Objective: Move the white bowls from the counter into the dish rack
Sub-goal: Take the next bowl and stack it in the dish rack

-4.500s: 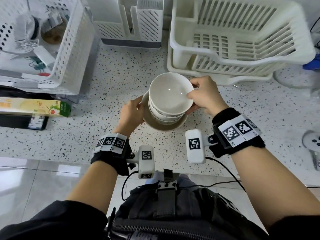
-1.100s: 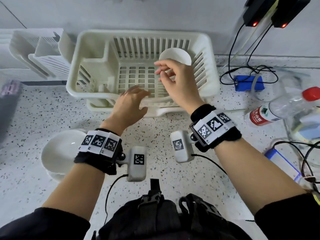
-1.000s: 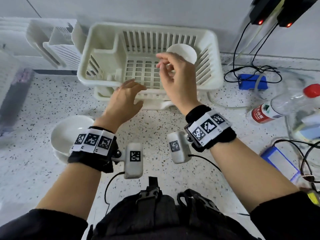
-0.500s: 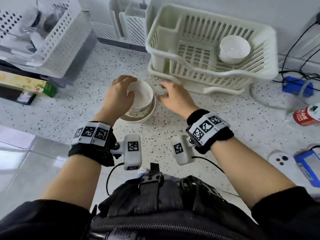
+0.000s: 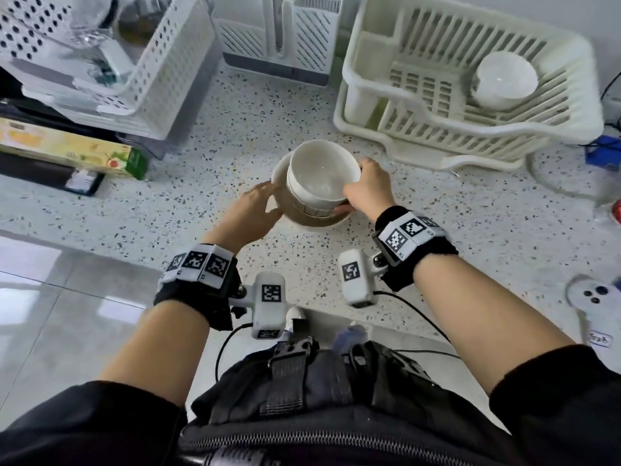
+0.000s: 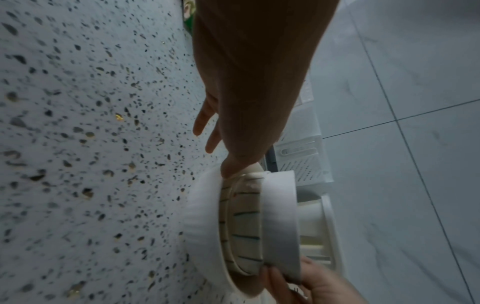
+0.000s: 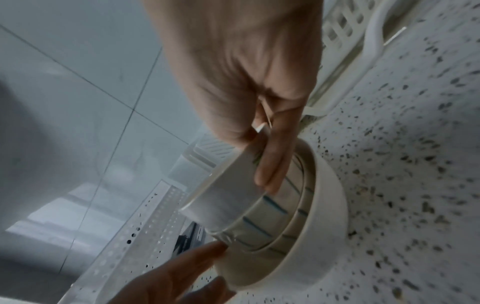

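A stack of bowls stands on the speckled counter: a plain white bowl (image 5: 321, 176) on top, a striped bowl (image 6: 244, 226) under it, and a wide bowl (image 5: 302, 218) at the bottom. My right hand (image 5: 349, 196) pinches the top bowl's (image 7: 223, 201) right rim, thumb inside and fingers outside. My left hand (image 5: 268, 200) touches the wide bowl's (image 6: 202, 222) left side with its thumb, and its fingers (image 6: 202, 123) lie straight. The cream dish rack (image 5: 369, 72) at the back right holds one white bowl (image 5: 504, 79).
A perforated white basket (image 5: 161, 62) and a cutlery holder (image 5: 279, 31) stand at the back left. A green and yellow carton (image 5: 67, 149) lies left. A white controller (image 5: 594, 297) and a blue box (image 5: 605, 153) lie right. The counter's front edge runs just below my wrists.
One white bowl went into the rack, then both hands came back to the stack. My right hand has taken hold of the top bowl's rim and my left slid down to the wide bowl.
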`<state>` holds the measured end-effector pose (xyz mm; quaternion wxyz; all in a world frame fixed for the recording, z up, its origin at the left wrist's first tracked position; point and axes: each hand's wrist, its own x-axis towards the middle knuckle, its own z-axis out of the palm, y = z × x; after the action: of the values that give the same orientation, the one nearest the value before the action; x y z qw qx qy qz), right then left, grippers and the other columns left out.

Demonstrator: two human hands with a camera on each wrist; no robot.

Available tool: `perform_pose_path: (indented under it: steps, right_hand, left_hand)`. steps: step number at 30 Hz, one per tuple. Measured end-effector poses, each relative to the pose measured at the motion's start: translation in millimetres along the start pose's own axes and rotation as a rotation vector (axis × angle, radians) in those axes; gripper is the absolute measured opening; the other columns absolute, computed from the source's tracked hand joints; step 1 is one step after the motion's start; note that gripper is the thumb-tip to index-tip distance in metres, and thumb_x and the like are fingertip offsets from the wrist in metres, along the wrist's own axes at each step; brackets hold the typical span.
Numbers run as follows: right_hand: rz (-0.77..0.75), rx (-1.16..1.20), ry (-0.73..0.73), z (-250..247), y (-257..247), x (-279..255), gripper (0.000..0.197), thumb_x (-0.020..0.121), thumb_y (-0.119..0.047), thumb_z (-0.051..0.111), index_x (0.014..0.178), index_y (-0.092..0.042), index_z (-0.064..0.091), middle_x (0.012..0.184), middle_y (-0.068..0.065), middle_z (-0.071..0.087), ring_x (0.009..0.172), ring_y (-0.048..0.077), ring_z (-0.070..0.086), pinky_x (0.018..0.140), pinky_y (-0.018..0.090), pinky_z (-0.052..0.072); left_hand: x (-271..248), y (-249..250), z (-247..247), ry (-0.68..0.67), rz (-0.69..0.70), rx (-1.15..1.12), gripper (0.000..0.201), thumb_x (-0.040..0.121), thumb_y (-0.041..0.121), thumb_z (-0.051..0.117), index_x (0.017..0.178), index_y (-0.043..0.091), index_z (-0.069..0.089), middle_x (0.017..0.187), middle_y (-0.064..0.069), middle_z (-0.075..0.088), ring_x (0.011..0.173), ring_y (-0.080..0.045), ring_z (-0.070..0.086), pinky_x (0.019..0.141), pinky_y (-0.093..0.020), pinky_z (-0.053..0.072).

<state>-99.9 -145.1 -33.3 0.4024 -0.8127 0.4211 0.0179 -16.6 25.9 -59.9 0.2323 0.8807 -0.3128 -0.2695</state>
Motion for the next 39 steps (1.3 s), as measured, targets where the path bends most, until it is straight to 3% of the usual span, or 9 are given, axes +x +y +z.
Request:
perform_pose_path:
  steps: [7, 11, 14, 18, 22, 27, 30, 35, 39]
  right_hand:
    - [-0.049, -0.038, 0.138, 4.1, -9.6, 0.2, 0.037, 0.079, 0.003, 0.055, 0.116, 0.003, 0.054, 0.118, 0.021, 0.062, 0.107, 0.035, 0.06, 0.086, 0.043, 0.055]
    - [-0.096, 0.041, 0.149, -6.5, -11.9, -5.7, 0.036, 0.081, 0.003, 0.053, 0.116, 0.001, 0.057, 0.116, 0.018, 0.064, 0.107, 0.031, 0.06, 0.084, 0.035, 0.052]
    - [-0.12, 0.181, 0.13, -23.7, -15.4, -11.7, 0.036, 0.081, 0.007, 0.048, 0.114, 0.001, 0.059, 0.114, 0.018, 0.064, 0.103, 0.032, 0.061, 0.082, 0.042, 0.057]
    - [-0.149, 0.268, 0.181, -58.7, -8.0, -11.5, 0.04, 0.079, 0.011, 0.042, 0.113, 0.0, 0.061, 0.111, 0.018, 0.065, 0.092, 0.027, 0.061, 0.06, 0.016, 0.057]
    - [-0.083, 0.498, 0.205, -100.7, 9.4, -10.2, 0.042, 0.083, 0.013, 0.039, 0.116, -0.003, 0.059, 0.117, 0.015, 0.059, 0.081, 0.034, 0.064, 0.057, 0.051, 0.06]
    - [-0.042, 0.604, 0.338, -158.2, 48.8, 10.2, 0.045, 0.079, 0.014, 0.042, 0.118, -0.001, 0.058, 0.113, 0.009, 0.059, 0.091, 0.036, 0.065, 0.061, 0.052, 0.061]
    - [-0.016, 0.702, 0.367, -192.7, 69.1, 20.3, 0.047, 0.08, 0.017, 0.038, 0.116, -0.004, 0.059, 0.116, 0.011, 0.057, 0.073, 0.03, 0.067, 0.048, 0.043, 0.06]
    - [-0.004, 0.738, 0.411, -248.1, 95.6, 52.7, 0.043, 0.083, 0.016, 0.036, 0.113, -0.008, 0.055, 0.11, 0.006, 0.053, 0.054, 0.025, 0.067, 0.048, 0.041, 0.061]
    - [-0.013, 0.763, 0.4, -280.9, 105.1, 83.5, 0.039, 0.082, 0.015, 0.035, 0.103, -0.012, 0.052, 0.104, 0.009, 0.054, 0.062, 0.036, 0.068, 0.049, 0.04, 0.061]
  left_hand:
    - [1.8, -7.2, -2.1, 0.012, 0.026, -0.032, 0.048, 0.09, 0.012, 0.052, 0.136, 0.008, 0.04, 0.142, -0.015, 0.045, 0.125, -0.031, 0.048, 0.105, -0.042, 0.04]
    - [9.7, -0.7, -15.0, 0.118, 0.037, -0.002, 0.046, 0.089, 0.01, 0.052, 0.134, 0.007, 0.043, 0.144, -0.015, 0.042, 0.127, -0.031, 0.046, 0.107, -0.042, 0.037]
    - [16.6, 14.9, -28.4, 0.228, 0.054, -0.015, 0.043, 0.09, 0.006, 0.049, 0.132, 0.004, 0.046, 0.143, -0.014, 0.043, 0.127, -0.031, 0.046, 0.105, -0.04, 0.037]
    - [29.0, 52.8, -37.8, 0.322, 0.11, -0.011, 0.041, 0.089, 0.006, 0.048, 0.13, 0.008, 0.048, 0.143, -0.009, 0.043, 0.124, -0.028, 0.048, 0.101, -0.039, 0.039]
    - [44.6, 98.6, -30.0, 0.351, 0.219, 0.001, 0.041, 0.088, 0.007, 0.05, 0.128, 0.009, 0.05, 0.141, -0.008, 0.046, 0.123, -0.028, 0.049, 0.098, -0.035, 0.039]
    - [73.4, 163.1, 0.8, 0.302, 0.334, -0.021, 0.041, 0.085, 0.005, 0.053, 0.125, 0.008, 0.052, 0.138, -0.011, 0.048, 0.124, -0.028, 0.048, 0.102, -0.039, 0.042]
    - [92.6, 202.5, 21.7, 0.26, 0.377, 0.017, 0.041, 0.084, 0.006, 0.054, 0.125, 0.008, 0.053, 0.136, -0.011, 0.049, 0.122, -0.029, 0.049, 0.102, -0.041, 0.042]
    - [129.2, 260.5, 51.8, 0.136, 0.4, 0.148, 0.047, 0.084, 0.012, 0.059, 0.13, 0.009, 0.048, 0.141, -0.012, 0.045, 0.125, -0.03, 0.047, 0.105, -0.042, 0.04]
    - [154.8, 289.9, 67.2, 0.055, 0.394, 0.225, 0.058, 0.079, 0.012, 0.066, 0.133, 0.01, 0.045, 0.143, -0.012, 0.044, 0.128, -0.028, 0.044, 0.107, -0.037, 0.036]
